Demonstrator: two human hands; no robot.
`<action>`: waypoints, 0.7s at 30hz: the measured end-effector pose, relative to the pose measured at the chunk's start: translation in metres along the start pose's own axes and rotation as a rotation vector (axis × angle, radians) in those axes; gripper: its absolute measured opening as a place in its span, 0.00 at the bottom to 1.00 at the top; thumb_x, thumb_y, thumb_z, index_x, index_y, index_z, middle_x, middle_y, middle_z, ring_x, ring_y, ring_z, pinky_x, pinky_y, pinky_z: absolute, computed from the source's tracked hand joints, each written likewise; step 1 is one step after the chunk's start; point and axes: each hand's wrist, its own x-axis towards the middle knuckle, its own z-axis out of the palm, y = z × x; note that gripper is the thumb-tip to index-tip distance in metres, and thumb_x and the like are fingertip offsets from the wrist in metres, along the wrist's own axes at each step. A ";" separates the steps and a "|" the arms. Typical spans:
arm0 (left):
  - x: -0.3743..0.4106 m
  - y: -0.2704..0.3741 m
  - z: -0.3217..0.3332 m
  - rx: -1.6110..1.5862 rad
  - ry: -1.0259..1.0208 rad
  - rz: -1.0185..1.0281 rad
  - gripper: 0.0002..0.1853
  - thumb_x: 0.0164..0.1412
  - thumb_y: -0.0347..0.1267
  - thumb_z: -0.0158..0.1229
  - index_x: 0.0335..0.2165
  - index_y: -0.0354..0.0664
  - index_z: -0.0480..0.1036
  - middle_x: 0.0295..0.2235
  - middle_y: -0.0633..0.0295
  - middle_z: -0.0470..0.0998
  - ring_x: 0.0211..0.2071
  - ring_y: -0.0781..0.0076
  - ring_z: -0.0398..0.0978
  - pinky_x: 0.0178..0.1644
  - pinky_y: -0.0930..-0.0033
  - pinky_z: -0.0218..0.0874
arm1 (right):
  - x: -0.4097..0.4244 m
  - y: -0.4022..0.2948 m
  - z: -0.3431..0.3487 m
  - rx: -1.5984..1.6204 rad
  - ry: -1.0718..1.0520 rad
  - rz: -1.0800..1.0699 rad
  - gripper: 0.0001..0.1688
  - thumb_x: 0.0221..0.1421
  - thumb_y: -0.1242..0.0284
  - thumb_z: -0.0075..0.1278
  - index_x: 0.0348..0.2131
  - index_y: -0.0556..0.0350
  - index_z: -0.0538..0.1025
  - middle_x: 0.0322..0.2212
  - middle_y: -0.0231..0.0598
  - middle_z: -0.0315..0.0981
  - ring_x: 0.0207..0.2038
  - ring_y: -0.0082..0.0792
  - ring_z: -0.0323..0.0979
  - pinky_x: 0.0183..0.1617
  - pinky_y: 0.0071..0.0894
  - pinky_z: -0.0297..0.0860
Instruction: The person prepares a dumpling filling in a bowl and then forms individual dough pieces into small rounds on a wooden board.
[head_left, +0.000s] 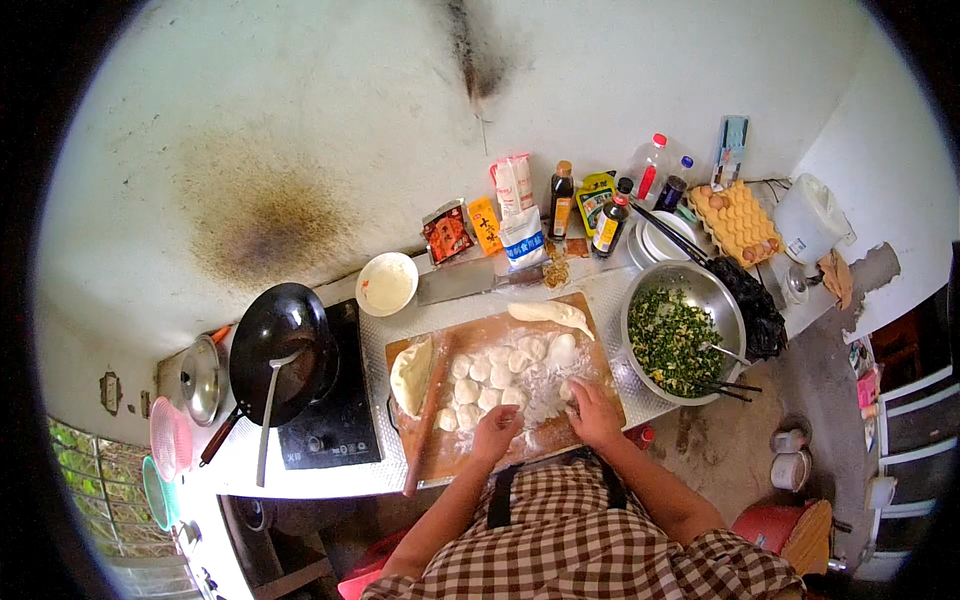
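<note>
On a floured wooden board (480, 454), several round pieces of dough (466, 391) lie in loose rows. My right hand (596, 415) is at the board's right side, its fingertips around a small dough piece (565, 391). Near the front row hovers my left hand (498, 433), fingers loosely curled, with nothing visible in it. A wooden rolling pin (429, 412) lies along the left part of the board, beside a large folded dough piece (411, 377). A long strip of dough (551, 313) rests at the board's far edge.
Right of the board stands a steel bowl (634, 379) of chopped greens with a spoon and chopsticks. A wok (279, 352) with a spatula (268, 420) sits on the induction cooker (330, 442) at left. Behind are a cleaver (457, 281), a white bowl (386, 283), seasoning bottles (561, 201) and an egg tray (739, 217).
</note>
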 end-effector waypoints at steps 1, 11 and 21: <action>0.000 -0.002 -0.003 0.002 0.012 0.020 0.19 0.59 0.35 0.61 0.46 0.35 0.72 0.33 0.61 0.78 0.32 0.76 0.75 0.37 0.73 0.68 | 0.004 -0.011 -0.006 -0.039 -0.050 -0.019 0.39 0.47 0.73 0.54 0.58 0.61 0.60 0.61 0.49 0.51 0.58 0.54 0.59 0.58 0.47 0.61; -0.003 -0.021 -0.023 0.008 0.046 0.012 0.18 0.59 0.35 0.61 0.44 0.34 0.73 0.32 0.60 0.79 0.32 0.77 0.75 0.38 0.74 0.67 | 0.005 -0.026 0.019 -0.043 -0.116 -0.027 0.52 0.54 0.57 0.53 0.65 0.60 0.44 0.66 0.55 0.33 0.66 0.60 0.40 0.68 0.51 0.44; -0.004 -0.008 -0.039 0.139 0.070 0.072 0.16 0.58 0.35 0.61 0.42 0.35 0.75 0.31 0.60 0.80 0.33 0.76 0.76 0.37 0.72 0.67 | 0.016 -0.008 0.011 -0.009 -0.086 0.023 0.51 0.58 0.50 0.47 0.66 0.56 0.43 0.67 0.53 0.31 0.66 0.59 0.42 0.68 0.54 0.42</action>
